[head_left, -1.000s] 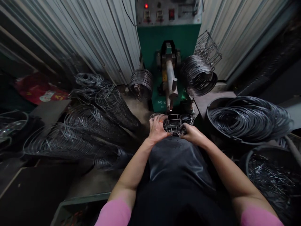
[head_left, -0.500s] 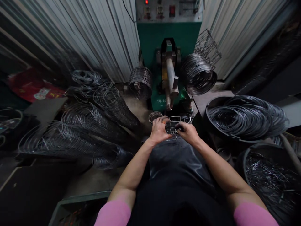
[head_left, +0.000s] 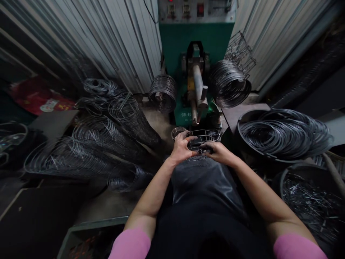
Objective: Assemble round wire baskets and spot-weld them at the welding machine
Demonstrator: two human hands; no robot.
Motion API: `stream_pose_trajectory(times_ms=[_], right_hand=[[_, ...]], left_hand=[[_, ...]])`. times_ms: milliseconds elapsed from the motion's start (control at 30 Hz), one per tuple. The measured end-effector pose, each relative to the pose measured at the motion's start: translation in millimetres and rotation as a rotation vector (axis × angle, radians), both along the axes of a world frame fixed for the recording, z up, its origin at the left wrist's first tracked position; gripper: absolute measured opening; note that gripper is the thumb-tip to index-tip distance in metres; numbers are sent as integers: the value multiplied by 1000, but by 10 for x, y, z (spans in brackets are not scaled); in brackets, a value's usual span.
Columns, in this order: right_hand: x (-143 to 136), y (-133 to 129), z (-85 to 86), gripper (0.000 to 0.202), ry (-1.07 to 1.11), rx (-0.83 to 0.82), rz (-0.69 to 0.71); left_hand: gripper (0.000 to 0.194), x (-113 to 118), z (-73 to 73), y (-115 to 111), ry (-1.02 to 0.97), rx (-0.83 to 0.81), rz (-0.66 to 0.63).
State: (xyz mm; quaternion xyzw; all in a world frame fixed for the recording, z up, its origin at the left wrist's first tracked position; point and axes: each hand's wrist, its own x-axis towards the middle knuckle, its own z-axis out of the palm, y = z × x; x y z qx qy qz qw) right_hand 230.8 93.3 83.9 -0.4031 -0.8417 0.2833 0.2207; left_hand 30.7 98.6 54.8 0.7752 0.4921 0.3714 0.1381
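A round wire frame [head_left: 201,137] with crossing wires is between my two hands, just above the dark apron on my lap. My left hand [head_left: 183,146] grips its left side, fingers over the upper wires and thumb at the lower edge. On the right side, my right hand [head_left: 217,151] has its fingers closed at the lower edge of the frame. Straight ahead is the green machine [head_left: 172,46] with a metal arm [head_left: 198,82], whose tip ends just beyond the wire frame.
Stacks of wire rings [head_left: 97,133] stand at the left. Wire coils flank the machine. At the right are a tub of wire rings [head_left: 283,133] and a bin of short wire pieces [head_left: 309,201]. A green crate [head_left: 67,241] sits at the lower left.
My right hand has shifted slightly right and down along the wire frame, and more of the frame shows between my hands. My left hand still holds its side. The view has shifted slightly.
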Motion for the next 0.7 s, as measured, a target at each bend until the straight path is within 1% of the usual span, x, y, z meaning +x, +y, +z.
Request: stream_pose_trajectory(times_ms=[133,367,500,600,700], right_hand=[[-23,73,-26,20,-41,49,5],[-60,242,-201,15,-8,147,-22],[-72,375,-282,18,-7,183,-30],[-86,454,-298,18,-18,187,-23],[-99,472,-283,18,-35,167,-20]], left_hand=[[62,-30,-20,72,-20,22,-40],[63,-74,-104,301,-30,-1,-56],[63,-98,-149,454,-38,-7,-64],[62,-121,-161,532,-32,-19,-76],[60,-138,-162,550,-31,-36,-98]])
